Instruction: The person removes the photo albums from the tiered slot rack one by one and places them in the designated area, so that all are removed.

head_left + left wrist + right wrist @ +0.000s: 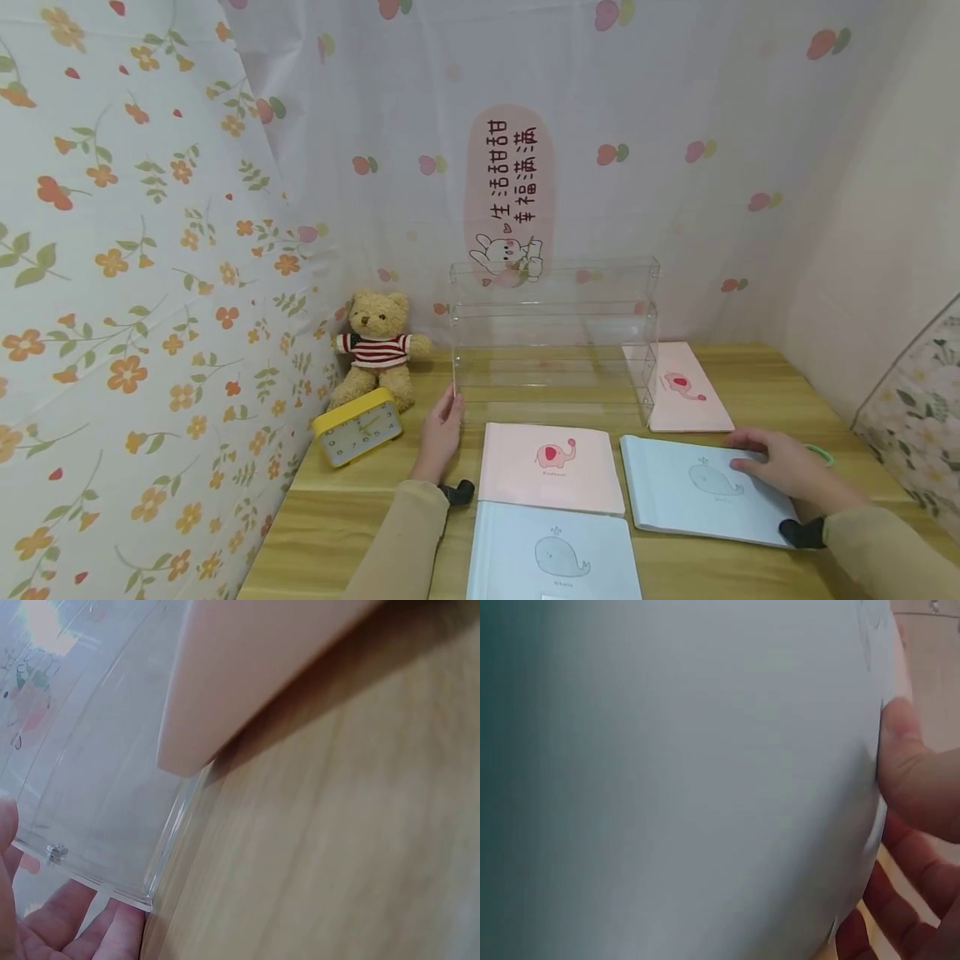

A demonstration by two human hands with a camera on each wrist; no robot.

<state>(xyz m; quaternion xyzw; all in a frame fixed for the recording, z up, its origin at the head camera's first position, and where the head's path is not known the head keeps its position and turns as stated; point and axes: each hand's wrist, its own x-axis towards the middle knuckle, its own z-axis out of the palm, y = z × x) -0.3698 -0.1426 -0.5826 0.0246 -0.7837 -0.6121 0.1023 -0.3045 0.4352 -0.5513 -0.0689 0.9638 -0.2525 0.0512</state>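
A clear acrylic rack (555, 325) with stepped tiers stands at the back of the table. My left hand (441, 433) grips its left side panel near the bottom, the fingers (67, 919) behind the clear panel in the left wrist view. At the right, my right hand (780, 467) holds a light-blue booklet (675, 483) with a whale drawing by its far right edge. The thumb (904, 750) lies over that edge, with the other fingers on the opposite side. Left of it lie a pink elephant booklet (517, 471) and another blue whale booklet (510, 550).
Another pink elephant booklet (686, 392) lies by the rack's right end. A teddy bear (378, 354) in a striped top sits at the back left, behind a yellow alarm clock (360, 429). Part of a green ring (821, 454) shows beyond the right hand. Patterned cloth (375, 100) hangs behind.
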